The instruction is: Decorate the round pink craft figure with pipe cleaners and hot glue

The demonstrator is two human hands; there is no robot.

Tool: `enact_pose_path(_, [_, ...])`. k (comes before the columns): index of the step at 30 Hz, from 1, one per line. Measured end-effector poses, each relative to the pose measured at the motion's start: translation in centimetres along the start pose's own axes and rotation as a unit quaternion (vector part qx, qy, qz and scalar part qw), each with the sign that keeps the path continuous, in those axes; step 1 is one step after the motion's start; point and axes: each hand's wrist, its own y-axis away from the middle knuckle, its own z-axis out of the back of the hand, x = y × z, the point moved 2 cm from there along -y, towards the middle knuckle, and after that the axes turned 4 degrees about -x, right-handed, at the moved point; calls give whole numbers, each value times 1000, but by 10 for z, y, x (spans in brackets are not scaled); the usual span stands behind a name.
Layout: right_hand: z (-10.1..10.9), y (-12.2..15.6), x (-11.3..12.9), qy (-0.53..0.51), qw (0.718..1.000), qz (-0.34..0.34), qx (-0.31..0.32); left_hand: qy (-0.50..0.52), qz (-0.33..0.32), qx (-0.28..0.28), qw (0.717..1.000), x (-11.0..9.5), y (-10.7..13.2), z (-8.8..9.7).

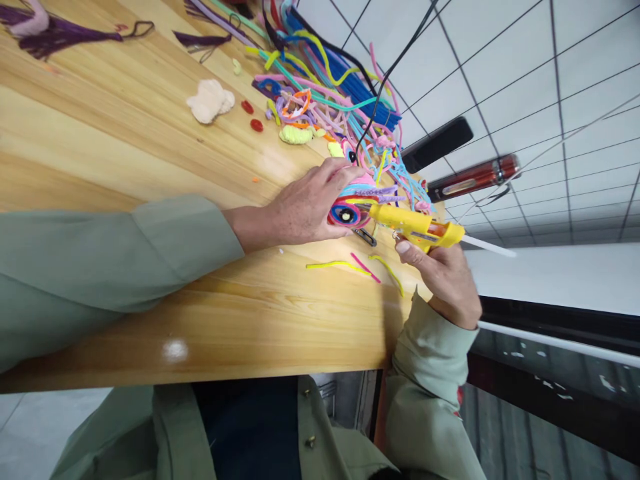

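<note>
Wrapped round a colourful pipe-cleaner figure (347, 212) with big round eyes, my left hand (309, 203) steadies it just above the wooden table. My right hand (440, 270) grips a yellow glue gun (417, 223), a white glue stick poking out of its back end. The nozzle points left and meets the figure's edge beside the blue-ringed eye; whether it touches cannot be made out. Below the figure lies a small dark metal clip or tool (365, 237), partly hidden. Short yellow and pink pipe-cleaner pieces (345, 265) lie nearer to me.
A tangled heap of pipe cleaners (320, 100) covers the table's far side, with a black cable over it. A dark phone-like slab (437, 145) and a red-brown flask (475, 179) stand by the tiled wall. Purple tassels (65, 33) and a pale lump (210, 101) lie at upper left.
</note>
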Motion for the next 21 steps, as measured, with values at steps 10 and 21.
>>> enact_pose_path(10, [6, 5, -10, -30, 999, -8, -21, -4, -8, 2, 1000, 0, 0, 2])
enact_pose_path(21, [7, 9, -6, -40, 999, -25, -25, 14, 4, -10, 1000, -3, 0, 1])
